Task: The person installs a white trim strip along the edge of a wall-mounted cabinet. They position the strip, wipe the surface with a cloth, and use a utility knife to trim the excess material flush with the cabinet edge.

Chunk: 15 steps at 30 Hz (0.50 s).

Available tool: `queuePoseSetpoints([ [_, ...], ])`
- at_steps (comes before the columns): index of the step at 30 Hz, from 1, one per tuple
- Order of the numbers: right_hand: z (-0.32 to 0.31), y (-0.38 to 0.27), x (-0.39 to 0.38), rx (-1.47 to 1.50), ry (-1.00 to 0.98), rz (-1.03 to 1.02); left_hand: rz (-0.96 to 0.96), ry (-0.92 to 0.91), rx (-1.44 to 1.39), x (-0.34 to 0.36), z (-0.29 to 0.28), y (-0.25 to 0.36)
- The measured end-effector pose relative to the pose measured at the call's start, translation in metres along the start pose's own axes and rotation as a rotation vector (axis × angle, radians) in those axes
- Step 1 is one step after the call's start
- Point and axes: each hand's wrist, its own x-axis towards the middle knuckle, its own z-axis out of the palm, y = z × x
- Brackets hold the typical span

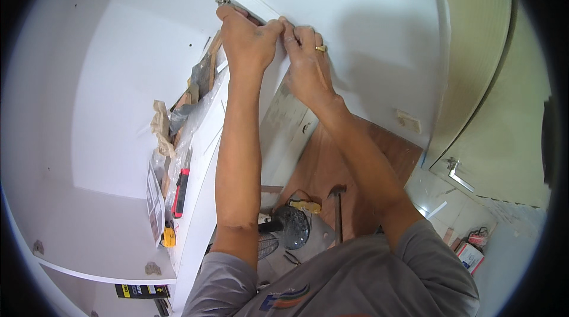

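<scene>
High in the view, my left hand [246, 38] and my right hand [305, 62] are side by side against a narrow metal strip [251, 17] along the white panel edge, with a small bracket at its left end. My left fingers and thumb grip the strip. My right fingers, one with a gold ring, are curled at its right part; part of it is hidden behind them. Below my left hand, the white ledge [210, 127] holds scraps of wood and plastic [189, 97], a red-and-black utility knife [181, 192] and a yellow tape measure [168, 234].
A white cabinet [118, 222] with hinges is at left. Below are a brown board [391, 151], a hammer [338, 210], a black fan [293, 228] and pliers [291, 257]. A cream door with a handle [456, 174] stands at right, small boxes [469, 256] beneath it.
</scene>
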Motion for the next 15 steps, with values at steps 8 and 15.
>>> queuePoseSetpoints([
  [8,-0.023,0.008,-0.011,0.19,0.012,-0.001,-0.04,-0.011,-0.309,0.008,-0.001,-0.018],
  [15,-0.035,0.004,-0.012,0.182,-0.06,0.074,-0.126,-0.035,-0.008,0.002,0.0,-0.012],
])
